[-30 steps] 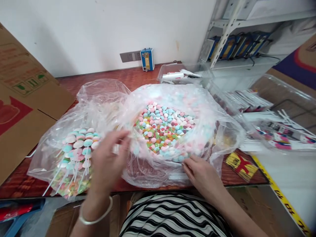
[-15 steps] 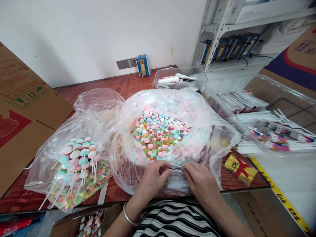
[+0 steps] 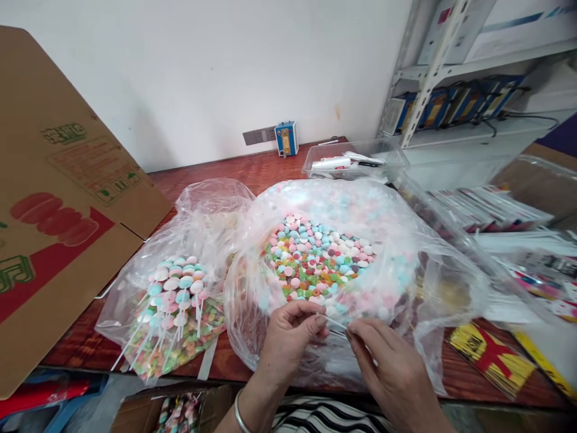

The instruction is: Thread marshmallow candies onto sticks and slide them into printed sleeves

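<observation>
Between my two hands stretches a thin white stick (image 3: 336, 322), over the near edge of a large clear plastic bag (image 3: 252, 325). My left hand (image 3: 293, 337) pinches its left end between thumb and fingers, and a metal bangle circles that wrist. The fingertips of my right hand (image 3: 390, 355) are closed on the other end. Loose pastel and gummy-coloured candies (image 3: 315, 252) fill the bag's opening. At left, lollipops (image 3: 175, 288) with macaron-shaped tops and white sticks lie on another clear bag, which has ring-shaped gummies (image 3: 193, 337) in it.
A tall cardboard box (image 3: 81, 180) stands at left. Behind the big bag is a clear tray (image 3: 311, 162) with white tubes. At right are packets in a clear bin (image 3: 437, 222) and a yellow-red bundle (image 3: 491, 358). An open carton (image 3: 130, 415) sits below the table edge.
The view has swung left, so the whole scene sits further right and a little lower. Both hands keep hold at the front of the bag; the stick now slants down to the right.
</observation>
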`<state>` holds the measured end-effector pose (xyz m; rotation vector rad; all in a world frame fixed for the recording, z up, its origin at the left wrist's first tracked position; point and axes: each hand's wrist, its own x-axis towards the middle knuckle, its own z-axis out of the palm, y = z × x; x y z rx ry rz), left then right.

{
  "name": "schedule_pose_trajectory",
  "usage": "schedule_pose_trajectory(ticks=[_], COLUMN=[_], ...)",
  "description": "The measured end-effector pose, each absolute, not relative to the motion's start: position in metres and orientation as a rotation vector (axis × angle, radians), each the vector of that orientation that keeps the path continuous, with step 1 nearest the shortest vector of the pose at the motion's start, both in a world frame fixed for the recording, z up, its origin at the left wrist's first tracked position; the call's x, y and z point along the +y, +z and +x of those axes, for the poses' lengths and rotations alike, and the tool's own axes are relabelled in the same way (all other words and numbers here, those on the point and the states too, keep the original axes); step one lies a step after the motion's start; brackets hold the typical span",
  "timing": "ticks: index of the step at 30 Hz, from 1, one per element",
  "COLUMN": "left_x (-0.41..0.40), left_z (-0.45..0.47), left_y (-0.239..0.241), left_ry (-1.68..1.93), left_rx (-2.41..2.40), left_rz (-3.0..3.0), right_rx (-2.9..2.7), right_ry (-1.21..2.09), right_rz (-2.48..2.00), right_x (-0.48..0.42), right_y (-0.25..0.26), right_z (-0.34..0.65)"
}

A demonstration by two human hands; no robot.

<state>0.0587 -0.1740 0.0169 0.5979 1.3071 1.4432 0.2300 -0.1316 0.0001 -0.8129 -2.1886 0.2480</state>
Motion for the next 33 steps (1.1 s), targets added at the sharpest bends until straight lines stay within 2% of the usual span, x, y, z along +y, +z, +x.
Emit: schedule_pose_trajectory(ticks=[9, 15, 20, 23, 28, 33], left_x=[-0.176, -0.161, -0.152, -0.158, -0.152, -0.119], left_z=[0.046, 0.014, 0.003, -0.001, -0.012, -0.013], left_y=[0.015, 0.012, 0.008, 0.004, 0.005, 0.007], left_ry=[1.571, 1.498, 0.997, 0.729, 0.717, 0.626], left_rx=[1.319, 1.797, 2.15, 2.304, 2.37, 2.362], left_rz=[0.674, 1.03, 1.667, 1.763, 1.782, 1.979], right_rx=[-2.263, -2.321, -2.313, -2.25, -2.035, -1.923], right_ry=[0.233, 0.165, 0.473, 0.694, 0.969, 1.287], right_rz=[-0.69, -0.904, -1.158, -1.299, -1.283, -1.296], right_x=[-0.129, -0.105, -0.093, -0.096, -0.098, -0.091], right_y=[0.005, 0.005, -0.003, -0.02, -0.038, -0.017], right_z=[0.224, 0.209, 0.197, 0.204, 0.218, 0.218])
